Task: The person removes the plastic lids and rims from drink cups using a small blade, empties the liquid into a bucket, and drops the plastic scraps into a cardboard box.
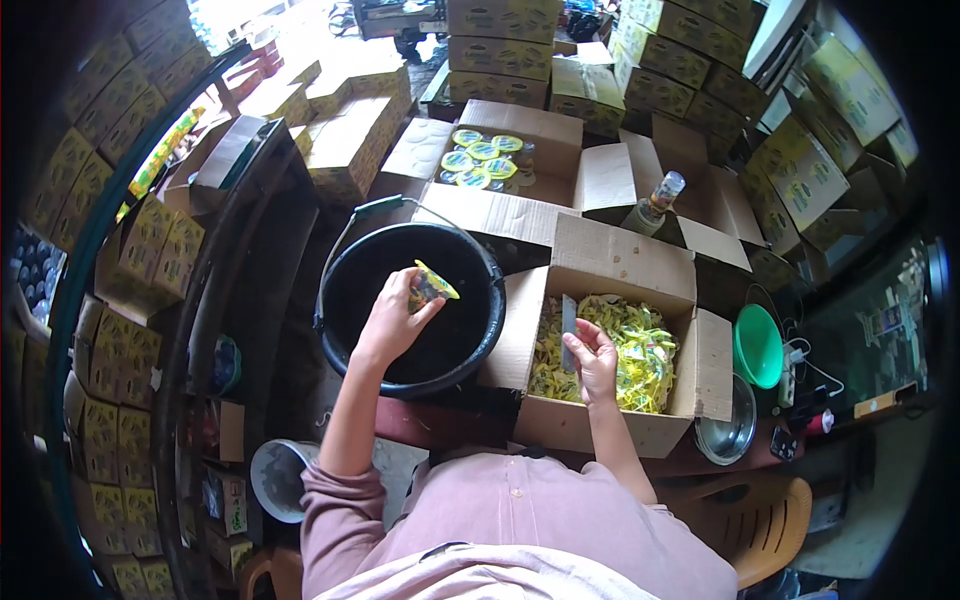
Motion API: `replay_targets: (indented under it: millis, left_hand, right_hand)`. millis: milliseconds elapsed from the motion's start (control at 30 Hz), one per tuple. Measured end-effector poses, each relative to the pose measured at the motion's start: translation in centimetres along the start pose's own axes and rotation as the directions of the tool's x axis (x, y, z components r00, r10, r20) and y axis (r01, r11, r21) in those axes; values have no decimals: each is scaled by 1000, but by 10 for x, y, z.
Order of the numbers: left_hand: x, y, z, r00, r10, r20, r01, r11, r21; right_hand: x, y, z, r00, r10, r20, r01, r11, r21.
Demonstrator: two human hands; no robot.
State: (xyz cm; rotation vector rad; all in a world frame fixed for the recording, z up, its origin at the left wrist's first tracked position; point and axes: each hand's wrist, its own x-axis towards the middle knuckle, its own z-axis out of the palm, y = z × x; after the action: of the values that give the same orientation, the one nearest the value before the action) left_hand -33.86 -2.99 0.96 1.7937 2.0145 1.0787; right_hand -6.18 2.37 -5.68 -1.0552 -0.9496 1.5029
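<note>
My left hand [393,322] is closed on a small plastic cup with a yellow printed lid [431,283], tilted above the black bucket [345,365]. Inside the bucket it is too dark to make out any contents. A flat grey strip, like a knife blade [569,335], stands upright in the fingers of my right hand [596,362]. That hand is over an open cardboard box [560,425], apart from the cup. Heaps of yellow and clear plastic scraps [635,350] lie in this box.
Behind, an open carton [495,218] holds several lidded cups [483,150]. A bottle [656,203] stands right of it. A green bowl [758,346] and a metal bowl [728,425] sit at the right. Stacked cartons [500,50] and a dark shelf [250,210] surround the workplace.
</note>
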Motion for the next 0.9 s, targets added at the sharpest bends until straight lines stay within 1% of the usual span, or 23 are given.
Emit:
replay_targets:
  millis: [67,100,133,167,200,233,267,300,333,367,400,433,467,500,533,567,600,667,700,833,900]
  left_hand:
    - [-6,6,4,996,-21,-88,10,993,-120]
    - [-11,8,9,991,-46,-130,22,983,-181]
    - [-16,9,13,982,-79,-169,36,970,-240]
    - [-20,12,19,970,-62,-236,-20,944,-330]
    - [-24,14,25,957,-92,-276,-36,905,-424]
    - [-26,12,33,950,-121,-290,-55,844,-533]
    - [-28,8,40,940,-153,-304,-78,771,-631]
    - [-30,4,41,954,-190,-231,-15,741,-671]
    - [-26,4,41,958,-129,-254,-77,740,-668]
    - [-27,8,38,964,-132,-229,-41,782,-622]
    - [-27,16,33,969,-136,-204,-6,819,-574]
    - [-27,19,36,952,-125,-279,-41,851,-523]
    - [-26,17,38,945,-109,-309,-45,891,-451]
    - [-26,16,41,948,-116,-295,-44,873,-487]
    - [-27,15,42,952,-122,-281,-44,852,-521]
    - [-28,13,43,964,-105,-246,-39,854,-519]
    - [-27,14,43,962,-54,-266,-74,890,-450]
    - [-26,7,47,951,-6,-309,-118,917,-380]
    - [-26,6,48,946,-3,-323,-127,915,-382]
    - [-24,6,48,937,20,-348,-165,905,-391]
    - [-24,9,46,940,37,-340,-174,908,-381]
  right_hand:
    - [-2,1,3,1000,14,28,-14,1000,1]
    - [-4,-1,6,998,48,41,-48,999,-1]
    - [-6,-4,9,997,47,57,-46,999,-16]
    - [-6,-7,14,996,51,76,-49,998,-32]
    - [-6,-7,17,993,59,99,-54,997,-49]
    - [-2,-3,20,992,-7,124,13,998,-53]
    - [1,-6,23,985,-38,169,63,987,-144]
    - [1,-13,30,980,-47,193,85,978,-189]
    - [4,-19,38,974,-56,219,108,967,-231]
    - [11,-17,42,956,-132,261,211,929,-303]
    - [14,-22,49,954,-116,277,207,922,-326]
    - [17,-30,59,888,-294,353,421,827,-371]
    - [20,-40,69,781,-449,434,613,686,-392]
    - [20,-52,79,733,-489,472,671,633,-386]
    - [21,-61,89,638,-560,529,765,538,-354]
    - [24,-63,94,562,-588,582,825,449,-343]
    - [25,-65,98,481,-606,633,876,355,-326]
    - [30,-71,99,286,-559,778,949,54,-310]
    - [32,-72,100,192,-507,840,955,-100,-278]
    - [34,-72,105,84,-466,881,949,-231,-213]
    - [37,-71,105,73,-442,894,946,-252,-202]
